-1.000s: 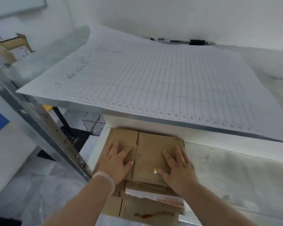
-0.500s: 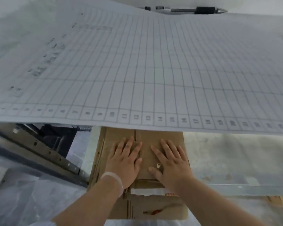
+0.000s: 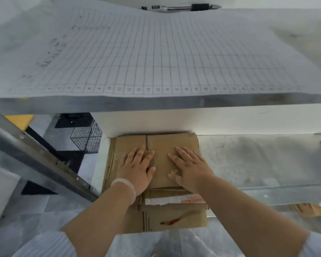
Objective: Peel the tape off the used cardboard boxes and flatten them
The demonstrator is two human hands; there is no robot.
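Note:
A stack of flattened brown cardboard boxes (image 3: 163, 143) lies on a low white shelf (image 3: 248, 160) under a table. My left hand (image 3: 137, 169) rests flat, palm down, on the left half of the top sheet, a pale band on its wrist. On the right half my right hand (image 3: 191, 167) also lies flat with fingers spread. Both hands touch the cardboard and grip nothing. A lower sheet (image 3: 174, 219) sticks out toward me, with a white torn strip (image 3: 163, 201) and a red mark on it.
The table edge (image 3: 156, 102) hangs above the stack, covered by a large gridded paper sheet (image 3: 156, 52) with a pen (image 3: 182, 7) at its far edge. A slanted metal rail (image 3: 35, 154) and a black wire basket (image 3: 87, 138) stand to the left.
The view has shifted closer and lower toward the shelf. Both hands stay flat on the top cardboard, moved slightly apart from each other.

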